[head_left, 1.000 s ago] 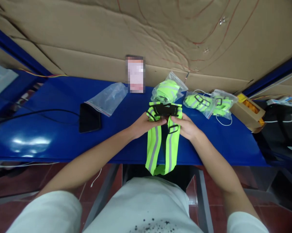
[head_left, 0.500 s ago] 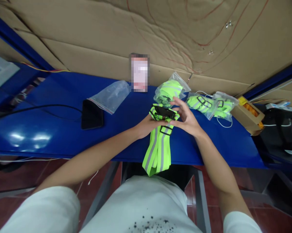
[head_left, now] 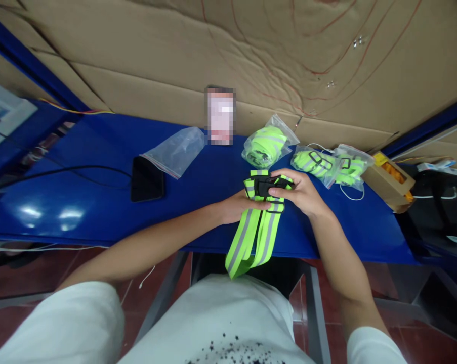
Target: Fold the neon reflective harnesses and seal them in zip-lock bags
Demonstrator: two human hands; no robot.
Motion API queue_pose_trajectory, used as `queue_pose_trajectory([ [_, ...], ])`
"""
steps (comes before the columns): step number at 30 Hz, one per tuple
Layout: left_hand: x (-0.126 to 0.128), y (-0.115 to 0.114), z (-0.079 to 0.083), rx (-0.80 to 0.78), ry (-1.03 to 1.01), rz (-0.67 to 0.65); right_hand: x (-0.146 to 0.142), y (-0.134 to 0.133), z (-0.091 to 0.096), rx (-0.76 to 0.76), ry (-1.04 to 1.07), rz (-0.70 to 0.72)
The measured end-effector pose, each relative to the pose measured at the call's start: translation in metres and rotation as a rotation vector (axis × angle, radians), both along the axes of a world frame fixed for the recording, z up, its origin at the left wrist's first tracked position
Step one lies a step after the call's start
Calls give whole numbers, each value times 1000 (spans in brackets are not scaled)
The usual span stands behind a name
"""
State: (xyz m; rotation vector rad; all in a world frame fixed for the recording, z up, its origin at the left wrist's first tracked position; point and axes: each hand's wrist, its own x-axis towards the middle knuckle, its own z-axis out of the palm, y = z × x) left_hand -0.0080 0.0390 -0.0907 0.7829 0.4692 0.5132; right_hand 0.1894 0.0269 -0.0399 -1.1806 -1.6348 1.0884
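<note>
A neon yellow-green reflective strap with grey stripes is gathered in folds between my two hands, its loops hanging past the table's front edge. My left hand is closed around its upper folds from the left, thumb lying across the front. With thumb and fingers, my right hand pinches the strap's black buckle from the right. A black slider sits on the strap just below that hand. Some of the left fingers are hidden behind the folds.
Behind my hands lies a clear bag of rolled green strap; more bagged straps are to its right, beside a cardboard box. An empty zip bag overlaps a black phone at left. A blurred-out item leans on the cardboard wall.
My right hand has come down from above the strap and now grips the buckle. The buckle end of the strap has shifted slightly right and turned more toward me.
</note>
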Motion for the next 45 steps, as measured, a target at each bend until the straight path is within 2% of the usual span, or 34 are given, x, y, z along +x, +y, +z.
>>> queue_pose_trajectory([
  [3, 1, -3, 1, -80, -89, -164, 2, -4, 1, 55, 1, -25],
  [9, 0, -4, 4, -134, -113, -96, -6, -12, 6, 342, -192, -27],
  [12, -3, -3, 8, -162, -209, -184, -6, -10, 9, 505, -264, 32],
  [15, -9, 2, 12, -206, -272, -218, -3, -6, 8, 570, -389, 85],
  [17, -12, 7, 14, -184, -206, -184, -1, -5, 7, 530, -437, 131],
  [19, -14, 11, 16, -151, -107, -181, 2, -4, 6, 416, -374, 181],
  [24, -15, 15, 20, -134, -71, -143, 16, 1, 4, 71, 58, 305],
  [26, -16, 16, 21, -108, -66, -127, 18, 4, 1, 9, 188, 248],
  [28, -16, 16, 20, -80, -49, -129, 14, 5, -4, -77, 226, 178],
  [32, -17, 15, 18, -36, -22, -98, -5, 2, -16, -255, 235, 187],
  [36, -14, 12, 16, -23, 24, -28, -21, -1, -22, -238, 270, 67],
  [39, -12, 11, 14, -94, 4, -16, -24, -1, -23, -248, 278, -10],
  [45, -12, 12, 11, -206, -162, -206, -19, -6, -12, 33, 125, -58],
])
